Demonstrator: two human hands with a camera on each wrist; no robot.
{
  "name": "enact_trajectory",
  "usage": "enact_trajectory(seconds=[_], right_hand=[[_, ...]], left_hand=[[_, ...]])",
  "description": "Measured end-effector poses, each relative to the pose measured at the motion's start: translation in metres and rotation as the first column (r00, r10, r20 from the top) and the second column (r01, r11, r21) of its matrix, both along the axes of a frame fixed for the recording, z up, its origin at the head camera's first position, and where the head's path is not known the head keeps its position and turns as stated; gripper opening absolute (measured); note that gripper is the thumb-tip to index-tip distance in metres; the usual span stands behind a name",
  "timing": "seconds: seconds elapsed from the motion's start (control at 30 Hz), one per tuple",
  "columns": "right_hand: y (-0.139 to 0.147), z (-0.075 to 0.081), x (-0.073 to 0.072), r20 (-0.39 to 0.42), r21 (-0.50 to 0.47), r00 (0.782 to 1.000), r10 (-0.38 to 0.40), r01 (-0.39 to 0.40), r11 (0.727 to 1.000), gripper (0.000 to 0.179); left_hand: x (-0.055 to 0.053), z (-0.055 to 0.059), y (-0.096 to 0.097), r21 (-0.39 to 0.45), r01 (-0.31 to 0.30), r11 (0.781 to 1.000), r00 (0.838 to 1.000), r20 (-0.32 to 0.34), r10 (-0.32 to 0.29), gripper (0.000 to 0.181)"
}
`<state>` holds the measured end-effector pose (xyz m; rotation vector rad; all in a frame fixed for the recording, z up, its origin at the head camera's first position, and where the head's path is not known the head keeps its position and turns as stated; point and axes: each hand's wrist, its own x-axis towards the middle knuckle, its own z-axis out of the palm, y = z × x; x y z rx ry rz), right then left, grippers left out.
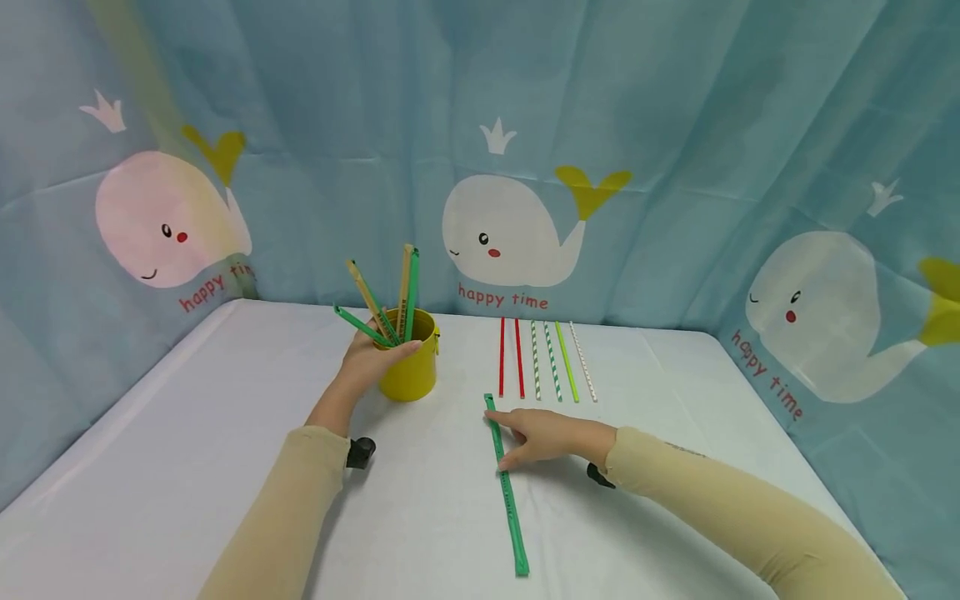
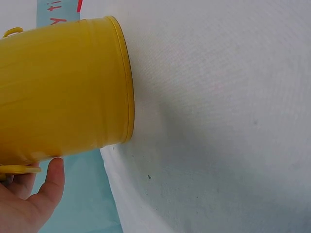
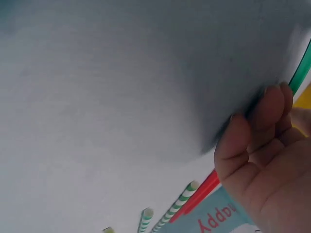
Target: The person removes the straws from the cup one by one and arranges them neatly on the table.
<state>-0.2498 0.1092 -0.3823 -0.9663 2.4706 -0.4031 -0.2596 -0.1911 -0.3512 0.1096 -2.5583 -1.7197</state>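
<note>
My left hand [image 1: 365, 364] grips a yellow bucket [image 1: 408, 381] by its near left side, thumb at the rim. Several long wrapped sticks, some green [image 1: 413, 283] and some tan [image 1: 403, 287], lean inside the bucket. In the left wrist view, fingertips touch the yellow wall beside the handle's ear. One long green wrapped stick [image 1: 511, 508] lies on the white table, pointing away from me. My right hand [image 1: 551, 435] reaches over it from the right, index finger at its far end and thumb lower along it, fingers loosely bent in the right wrist view.
Beyond my right hand, several thin straws lie in a row: red [image 1: 502, 358], green-striped [image 1: 536, 362], lime [image 1: 567, 367] and pale patterned [image 1: 584, 367]. A blue curtain [image 1: 360, 100] with whale prints hangs along the back and sides of the white table [image 1: 187, 433].
</note>
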Motion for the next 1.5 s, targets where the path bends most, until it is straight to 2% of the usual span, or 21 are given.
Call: enact_trajectory(seconds=[0.17,0.27,0.6,0.97,1.23,1.37,1.5], right_hand=[[-0.007,-0.002,0.004,-0.059,0.056,0.998,-0.023,0.026,0.998,0.086],[-0.007,-0.004,0.008,-0.08,0.056,0.996,-0.028,0.033,0.998,0.086],[-0.004,-0.004,0.022,-0.189,0.059,0.981,0.031,-0.02,0.998,0.087],[-0.004,-0.004,0.019,-0.152,0.032,0.988,-0.003,0.008,0.999,0.088],[-0.004,-0.002,0.019,-0.124,0.015,0.992,-0.028,0.03,0.999,0.087],[-0.002,0.001,0.018,-0.072,-0.026,0.996,-0.047,0.045,0.999,0.084],[-0.002,0.011,0.012,-0.005,-0.103,0.997,-0.074,0.074,0.992,0.078]], left_hand=[[-0.001,-0.003,-0.003,0.009,0.002,1.0,1.0,-0.003,-0.001,0.087],[-0.001,-0.003,-0.003,0.013,0.003,1.0,1.0,-0.01,-0.003,0.086],[-0.002,-0.004,-0.004,0.003,-0.003,1.0,1.0,-0.018,0.003,0.084],[0.0,-0.006,-0.005,0.024,0.0,1.0,0.999,-0.044,0.001,0.084],[0.0,-0.006,-0.004,0.03,0.001,1.0,0.999,-0.039,0.0,0.085],[-0.001,-0.006,-0.004,0.033,0.001,0.999,0.999,-0.039,0.0,0.083],[-0.002,-0.005,-0.002,0.034,0.003,0.999,0.999,-0.043,-0.002,0.082]])
